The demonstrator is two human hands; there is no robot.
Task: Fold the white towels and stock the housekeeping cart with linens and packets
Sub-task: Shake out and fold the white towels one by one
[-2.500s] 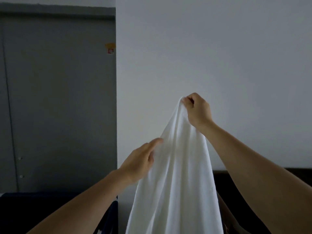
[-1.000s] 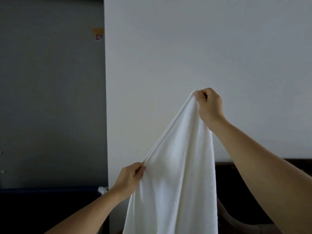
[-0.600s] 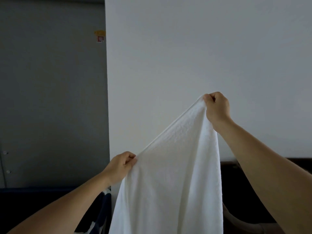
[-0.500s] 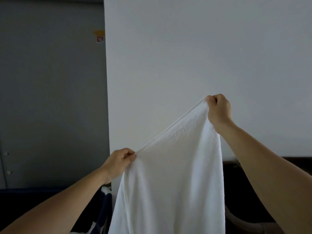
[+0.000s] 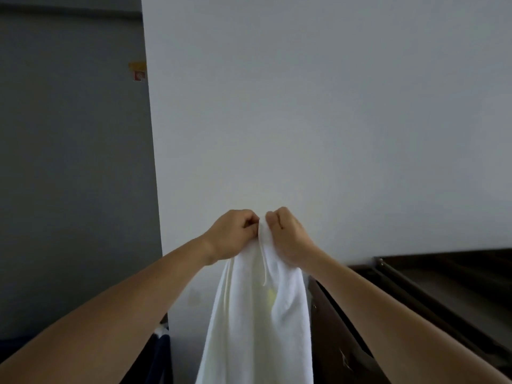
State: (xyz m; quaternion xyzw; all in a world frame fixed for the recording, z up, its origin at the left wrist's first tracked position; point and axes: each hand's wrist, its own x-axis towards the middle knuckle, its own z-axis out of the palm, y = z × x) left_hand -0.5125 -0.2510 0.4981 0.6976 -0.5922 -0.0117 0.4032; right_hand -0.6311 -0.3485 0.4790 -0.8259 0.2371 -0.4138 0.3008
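Now side by side at centre frame, left hand (image 5: pixel 235 235) and right hand (image 5: pixel 289 235), knuckles almost touching, each curled tight on the top edge of the white towel (image 5: pixel 257 328). Below them, hanging straight down, long axis vertical, lower end lost past the bottom edge of the frame. Equally near to either hand; likely next, freeing one to slide down the hanging length for a crosswise fold

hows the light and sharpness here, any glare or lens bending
Head view: dim, flat light, no glare; the white terry towel is brightest and slightly soft; the dark brown wooden furniture sinks into shadow; the grey door panel leans, wide-angle.
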